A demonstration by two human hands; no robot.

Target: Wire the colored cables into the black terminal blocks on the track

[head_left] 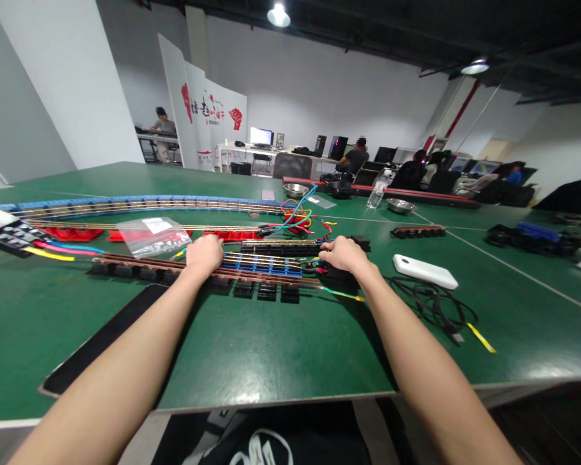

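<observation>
- The left hand is at the left end of a short blue strip with brass-coloured rails; its fingers are curled, but the tips are hidden, so I cannot tell how far they close or whether they grip it.
- The right hand is at the other end of that strip, fingers bent and thumb near the forefinger; I cannot tell whether they pinch anything among the small wires there.
- The blue strip lies between the two hands, near the middle of the worktop.
- Just beyond it is a black railed strip, its right end near the right hand's fingers.
- On the near side, a longer strip with brown rails and black blocks runs beneath the left wrist; a green and yellow wire sticks out at its right end.
- Farther back are red strips, a clear plastic bag, a tangle of coloured wires and a long curved blue strip.
- A flat black panel lies at the near left, partly behind the left forearm.
- To the right of the right hand are a white rounded device and a coiled black cable with a yellow tag.
- A clear bottle stands toward the back, between two metal bowls.
</observation>
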